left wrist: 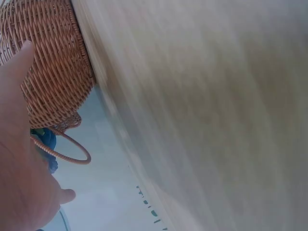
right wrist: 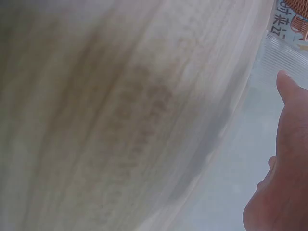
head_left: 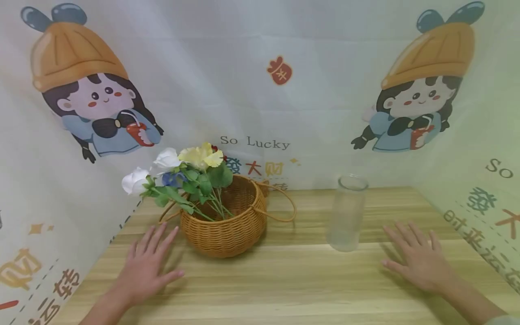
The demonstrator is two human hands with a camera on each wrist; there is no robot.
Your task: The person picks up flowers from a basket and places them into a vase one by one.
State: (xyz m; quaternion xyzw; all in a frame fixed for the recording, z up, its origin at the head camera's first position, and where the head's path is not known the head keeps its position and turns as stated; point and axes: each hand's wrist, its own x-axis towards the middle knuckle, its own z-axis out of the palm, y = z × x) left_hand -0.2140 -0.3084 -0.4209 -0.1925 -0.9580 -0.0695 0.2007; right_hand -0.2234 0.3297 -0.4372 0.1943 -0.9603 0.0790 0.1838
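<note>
A round wicker basket (head_left: 223,237) with two loop handles stands left of centre on the table. White, yellow and blue artificial flowers (head_left: 199,158) lean out of it to the left, their green stems inside; a bit of red shows behind the yellow one. To the right, a clear glass vase (head_left: 346,221) stands upright. My left hand (head_left: 148,266) is spread just left of the basket, apart from it, holding nothing. My right hand (head_left: 420,259), fingers spread too, is to the right of the vase without touching it. Both wrist views show the thumbs extended and the basket wall (left wrist: 48,62).
The wood-grain table (head_left: 284,289) runs back to a pale cloth backdrop (head_left: 321,90) printed with cartoon figures and lettering. The same cloth rises along the left and right sides of the table.
</note>
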